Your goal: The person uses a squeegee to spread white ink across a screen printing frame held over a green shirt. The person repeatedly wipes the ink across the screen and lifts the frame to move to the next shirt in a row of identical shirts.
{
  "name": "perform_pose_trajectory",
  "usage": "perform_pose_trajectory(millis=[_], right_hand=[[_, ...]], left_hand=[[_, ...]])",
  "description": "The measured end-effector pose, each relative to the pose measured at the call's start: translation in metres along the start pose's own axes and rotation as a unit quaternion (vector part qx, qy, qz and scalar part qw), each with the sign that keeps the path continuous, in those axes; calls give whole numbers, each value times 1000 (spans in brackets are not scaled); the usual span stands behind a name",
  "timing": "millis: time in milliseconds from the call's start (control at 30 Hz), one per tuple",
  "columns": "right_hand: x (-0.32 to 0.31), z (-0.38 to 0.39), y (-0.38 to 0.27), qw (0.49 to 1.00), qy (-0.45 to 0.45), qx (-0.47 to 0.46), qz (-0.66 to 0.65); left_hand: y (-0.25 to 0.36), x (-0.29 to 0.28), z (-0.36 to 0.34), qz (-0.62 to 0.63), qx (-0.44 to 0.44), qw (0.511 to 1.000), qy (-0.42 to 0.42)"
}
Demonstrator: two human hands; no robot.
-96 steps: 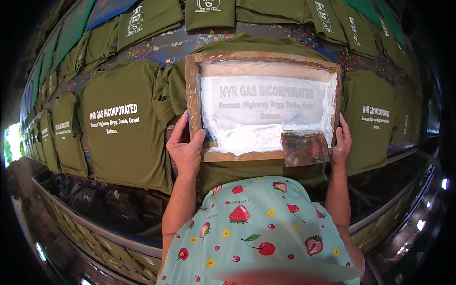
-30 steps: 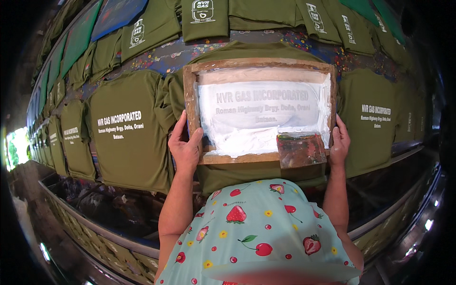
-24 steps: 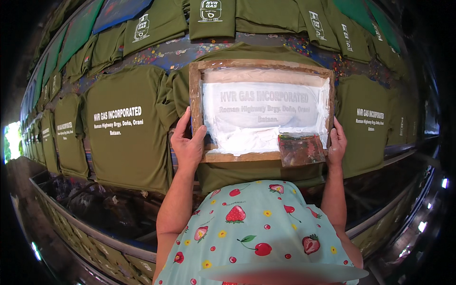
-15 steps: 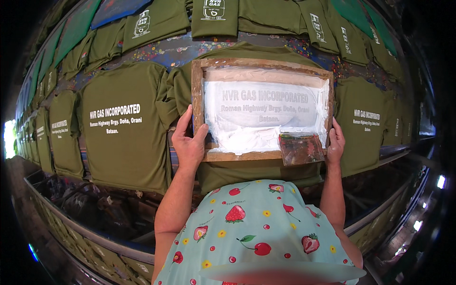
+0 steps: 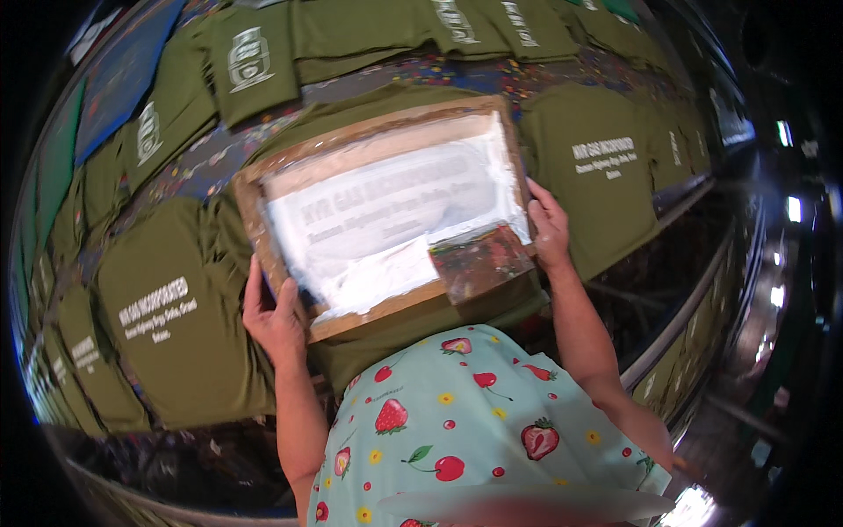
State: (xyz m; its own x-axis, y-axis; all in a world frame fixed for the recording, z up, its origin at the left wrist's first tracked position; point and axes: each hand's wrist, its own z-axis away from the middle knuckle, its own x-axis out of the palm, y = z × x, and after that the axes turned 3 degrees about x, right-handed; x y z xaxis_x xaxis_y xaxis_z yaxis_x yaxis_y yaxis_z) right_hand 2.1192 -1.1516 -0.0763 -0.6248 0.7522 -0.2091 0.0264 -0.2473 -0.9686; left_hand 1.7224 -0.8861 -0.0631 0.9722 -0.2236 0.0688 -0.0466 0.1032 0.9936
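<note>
A wooden-framed printing screen [image 5: 378, 294] lies over an olive green shirt [image 5: 351, 356], whose top and bottom show past the frame. White ink [image 5: 378, 283] is smeared over the mesh and heaped thickest along its lower side. Faint lettering shows through the mesh. My left hand [image 5: 277, 316] grips the frame's left side near the lower corner, thumb on top. My right hand [image 5: 550, 230] is closed around the right side, its fingertips partly hidden by the wood. A dark, paint-stained flat squeegee [image 5: 483, 263] rests on the lower right corner of the frame, touched by neither hand.
Olive shirts with white print lie on both sides, one at the left [image 5: 176, 316] and one at the right [image 5: 597, 176]. Folded shirts [image 5: 255, 66] line the far side of the paint-spattered table [image 5: 338, 88]. A metal rail [image 5: 676, 321] runs at the right.
The whole view has turned, so the screen, shirts and table now look tilted and shifted left. Both hands keep their hold on the frame, and the squeegee stays in its corner.
</note>
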Motion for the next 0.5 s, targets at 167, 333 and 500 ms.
perform_pose_trajectory(millis=[167, 333, 500], right_hand=[[4, 1, -6, 998, -20, -47, 38], [7, 3, -12, 996, -4, -64, 66], [7, 4, -9, 995, 0, -75, 72]], left_hand=[[8, 1, 0, -23, -12, 1000, 5], [15, 4, 3, -42, -22, 999, -3], [15, 6, 2, -49, -8, 999, -2]])
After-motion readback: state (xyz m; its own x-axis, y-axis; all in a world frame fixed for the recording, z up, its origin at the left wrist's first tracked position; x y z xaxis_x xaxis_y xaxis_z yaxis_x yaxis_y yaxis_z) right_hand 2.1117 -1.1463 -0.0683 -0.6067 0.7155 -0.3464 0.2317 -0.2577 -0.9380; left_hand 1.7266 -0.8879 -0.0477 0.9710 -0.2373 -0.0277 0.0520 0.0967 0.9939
